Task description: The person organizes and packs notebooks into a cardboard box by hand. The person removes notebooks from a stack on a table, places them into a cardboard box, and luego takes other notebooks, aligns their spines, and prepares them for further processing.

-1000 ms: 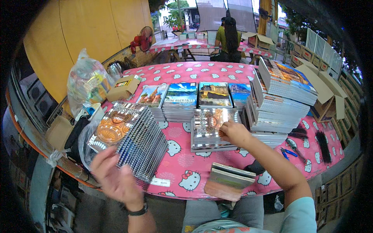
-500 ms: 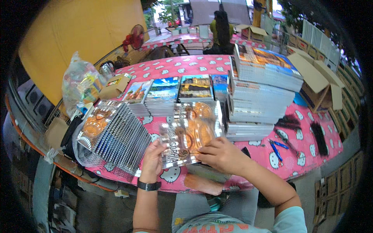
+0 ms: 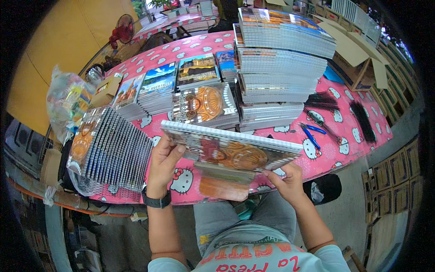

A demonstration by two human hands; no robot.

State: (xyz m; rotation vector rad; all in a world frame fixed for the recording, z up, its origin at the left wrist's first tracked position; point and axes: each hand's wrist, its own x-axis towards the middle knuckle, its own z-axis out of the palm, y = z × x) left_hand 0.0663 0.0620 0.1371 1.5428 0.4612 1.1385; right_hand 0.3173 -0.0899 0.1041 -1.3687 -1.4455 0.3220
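Observation:
A notebook [image 3: 235, 153] with an orange-domed cover is held up in front of me, its white page edge tilted upward. My left hand [image 3: 164, 158] grips its left end, thumb on the cover, with a black watch on the wrist. My right hand [image 3: 286, 181] pinches its lower right corner. Just beyond lies a stack of loose notebooks [image 3: 206, 105] with the same cover. Beside my left hand leans a tall pile of coil-bound notebooks [image 3: 115, 152]. Below the held notebook, a brown block [image 3: 224, 188] rests at the table's near edge.
Stacks of picture-covered notebooks [image 3: 156, 81] stand farther back; a taller pile [image 3: 281, 86] rises at right. Blue-handled pliers [image 3: 311, 135] and black binding coils [image 3: 362, 121] lie on the pink tablecloth [image 3: 335, 152]. An open carton [image 3: 358, 61] is far right, a plastic bag [image 3: 68, 97] left.
The notebook has been raised and tilted from nearly flat, showing its white page edge. My right hand has moved from its cover to the right corner. The view has dipped downward.

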